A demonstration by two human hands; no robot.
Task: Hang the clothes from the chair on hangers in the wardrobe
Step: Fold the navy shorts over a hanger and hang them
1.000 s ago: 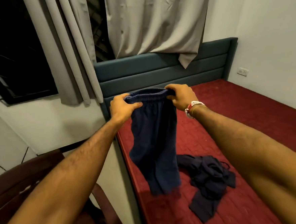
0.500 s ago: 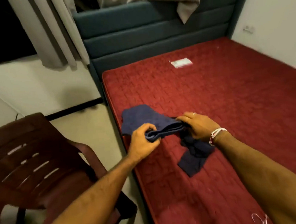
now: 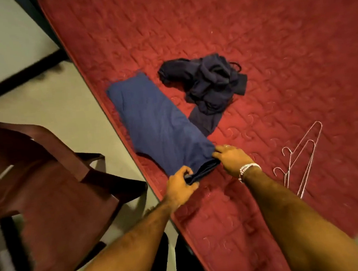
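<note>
shorts: the blue shorts [image 3: 158, 124] lay flat on the red bed [image 3: 273, 44], right along its left edge, waistband end toward the person
left hand: the left hand [image 3: 180, 185] was curled round the near corner of the waistband, pinching it
right hand: the right hand [image 3: 231, 158] gripped the other corner, fingers folded over the cloth
other clothes: a dark bundle [image 3: 206, 87] sat crumpled just beside the shorts. touching or tucked under, couldn't tell
hangers: wire hangers [image 3: 300, 158], looked like two, lay overlapped on the bed to the right, apart from the shorts
risk, edge: shorts were so close to the edge that one sloppy tug could've slid them to the floor by the chair [image 3: 50, 186]
risk, snag: lifting the shorts could've dragged the bundle along
risk, hangers: grabbing one probably would've pulled both up tangled
risk, hanging: thin wire, so an uneven fold could've slipped right off
</note>
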